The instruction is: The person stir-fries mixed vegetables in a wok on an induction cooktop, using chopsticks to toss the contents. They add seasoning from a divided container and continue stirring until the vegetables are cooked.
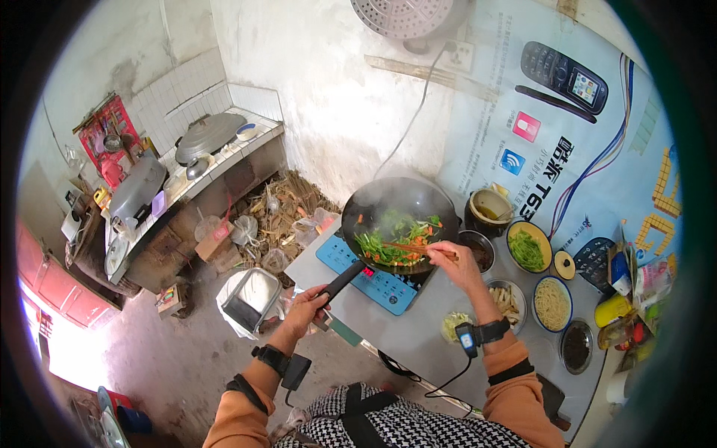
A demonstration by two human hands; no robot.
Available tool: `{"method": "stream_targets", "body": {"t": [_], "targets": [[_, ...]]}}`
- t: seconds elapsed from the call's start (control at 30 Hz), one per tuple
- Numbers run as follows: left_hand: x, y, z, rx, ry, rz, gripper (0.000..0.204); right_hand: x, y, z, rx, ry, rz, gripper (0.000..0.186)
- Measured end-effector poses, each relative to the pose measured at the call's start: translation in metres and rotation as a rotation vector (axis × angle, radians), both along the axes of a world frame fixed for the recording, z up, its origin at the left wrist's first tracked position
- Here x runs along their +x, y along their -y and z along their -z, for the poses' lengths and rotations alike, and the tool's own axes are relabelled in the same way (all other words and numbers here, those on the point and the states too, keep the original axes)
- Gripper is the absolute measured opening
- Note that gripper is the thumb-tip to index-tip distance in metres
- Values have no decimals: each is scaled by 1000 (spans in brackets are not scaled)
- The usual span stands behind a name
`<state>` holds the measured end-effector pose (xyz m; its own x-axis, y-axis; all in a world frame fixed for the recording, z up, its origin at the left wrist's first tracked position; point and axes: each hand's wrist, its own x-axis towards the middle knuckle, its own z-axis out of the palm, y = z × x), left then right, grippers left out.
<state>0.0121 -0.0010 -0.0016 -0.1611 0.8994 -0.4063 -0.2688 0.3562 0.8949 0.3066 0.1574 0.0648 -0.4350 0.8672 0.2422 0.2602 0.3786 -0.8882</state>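
Note:
My left hand (pixel 304 310) is wrapped round the black handle of a wok (pixel 403 196). The wok sits on a blue induction cooker (pixel 388 293), and steam rises from it. Inside lie chopped green vegetables (pixel 381 248) mixed with orange pieces that look like carrot. With my right hand (pixel 457 263) I grip a pair of wooden chopsticks (pixel 411 246), whose tips are down among the vegetables. Below my right wrist stand a small dish of pale chopped pieces (pixel 455 324) and a bowl of pale sliced food (pixel 506 303).
To the right stand a bowl of green shreds (pixel 527 248), a bowl of noodles (pixel 553 302), a bowl of dark food (pixel 576 346) and a brown jar (pixel 489 211). Bottles and packets (pixel 620 313) crowd the right edge. A tiled stove (pixel 254 134) is across the room.

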Motion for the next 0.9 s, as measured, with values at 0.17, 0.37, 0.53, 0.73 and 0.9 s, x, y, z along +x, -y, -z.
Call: {"method": "stream_targets", "body": {"t": [0.17, 0.37, 0.53, 0.73, 0.9], "targets": [[0, 0, 0, 1, 15, -3, 30, -18, 11, 31, -140, -235, -9, 22], [1, 0, 1, 3, 22, -25, 31, 22, -24, 42, -84, -267, 507, 19], [0, -1, -1, 4, -21, -6, 32, -6, -7, 54, -11, -248, 208, 20], [6, 2, -5, 51, -65, 15, 34, -28, -4, 57, -51, -250, 47, 20], [11, 0, -2, 76, -102, -11, 35, -2, -51, 56, -45, -306, 409, 23]]}}
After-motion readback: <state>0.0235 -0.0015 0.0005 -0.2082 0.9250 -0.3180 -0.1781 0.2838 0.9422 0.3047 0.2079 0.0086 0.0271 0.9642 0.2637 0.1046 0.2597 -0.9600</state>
